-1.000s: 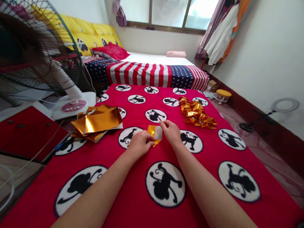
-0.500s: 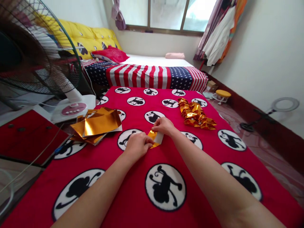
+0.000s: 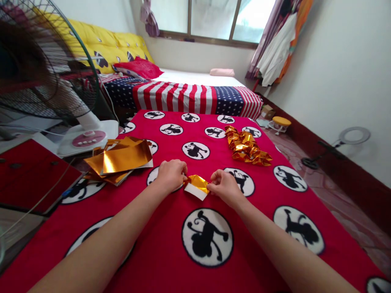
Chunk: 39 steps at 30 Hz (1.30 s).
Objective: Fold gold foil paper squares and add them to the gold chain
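Observation:
A partly folded sheet of gold foil paper [image 3: 198, 184] lies between my hands on the red cloth [image 3: 152, 240], its white backing showing along the near edge. My left hand [image 3: 171, 175] pinches the paper's left end between thumb and fingers. At the right end, my right hand [image 3: 224, 185] grips the corner with fingertips pressed together. Off to the left is a loose stack of flat gold foil sheets [image 3: 125, 158]. Several folded gold foil pieces [image 3: 246, 146] sit in a cluster at the far right of the cloth.
A fan [image 3: 88, 130] with a white base stands at the left, close to a red panel [image 3: 33, 175]. Beyond the cloth is a bed with a flag-patterned cover [image 3: 177, 95]. A yellow stool [image 3: 281, 121] and a ring light [image 3: 354, 135] are on the floor at right.
The gold paper has been turned, so its white strip now faces me. My left hand has shifted up and left, my right hand down and right, to opposite ends. The view has shifted slightly.

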Motion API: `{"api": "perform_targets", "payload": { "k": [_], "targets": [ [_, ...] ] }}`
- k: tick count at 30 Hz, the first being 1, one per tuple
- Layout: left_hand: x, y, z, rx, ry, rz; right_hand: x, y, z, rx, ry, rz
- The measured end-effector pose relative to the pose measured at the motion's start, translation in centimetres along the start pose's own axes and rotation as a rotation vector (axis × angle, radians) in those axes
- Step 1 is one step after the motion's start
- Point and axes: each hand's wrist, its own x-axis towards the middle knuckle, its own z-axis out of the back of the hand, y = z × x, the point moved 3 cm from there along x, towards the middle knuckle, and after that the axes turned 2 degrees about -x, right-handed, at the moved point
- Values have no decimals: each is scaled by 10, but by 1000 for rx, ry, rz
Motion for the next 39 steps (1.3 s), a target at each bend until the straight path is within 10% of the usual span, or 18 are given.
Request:
{"api": "perform_targets", "payload": {
  "k": [8, 16, 23, 39],
  "targets": [
    [0, 3, -3, -117, 79, 64, -46, 11, -27, 14, 92, 49],
    [3, 9, -12, -184, 81, -43, -36, 17, -17, -68, 343, -9],
    [13, -3, -1, -62, -58, -193, 5, 20, -13, -243, 1, 93],
    [-16, -3, -26, -340, -140, -187, -9, 27, -24, -474, -101, 97]
  ]
}}
